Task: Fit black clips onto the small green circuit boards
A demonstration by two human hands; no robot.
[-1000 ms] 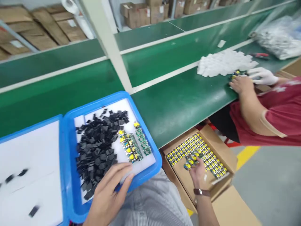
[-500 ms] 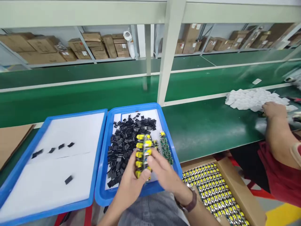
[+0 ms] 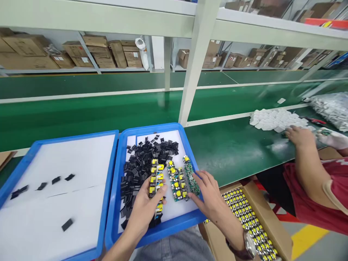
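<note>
My left hand (image 3: 148,204) is closed around circuit board strips (image 3: 156,181) with yellow-topped parts, held upright over the blue tray (image 3: 146,237). My right hand (image 3: 209,195) is at the tray's right side, thumb and fingers apart. Its fingertips are at a green circuit board strip (image 3: 191,177) lying there; whether they touch it I cannot tell. Between the hands, more board strips (image 3: 175,181) with yellow parts rest on the tray's white liner. A heap of small black pieces (image 3: 141,163) fills the tray's left part.
Left of it, another blue tray (image 3: 81,156) carries a few scattered black pieces. A carton (image 3: 280,232) of yellow-topped boards stands below the bench at right. Beyond, a co-worker's hands (image 3: 299,136) work near white plastic pieces (image 3: 277,119). A pale post (image 3: 194,69) rises behind the tray.
My hands were together on the board strips; now my right hand has let go and moved right to the lying green strip. My left hand keeps its strips. The view has shifted slightly.
</note>
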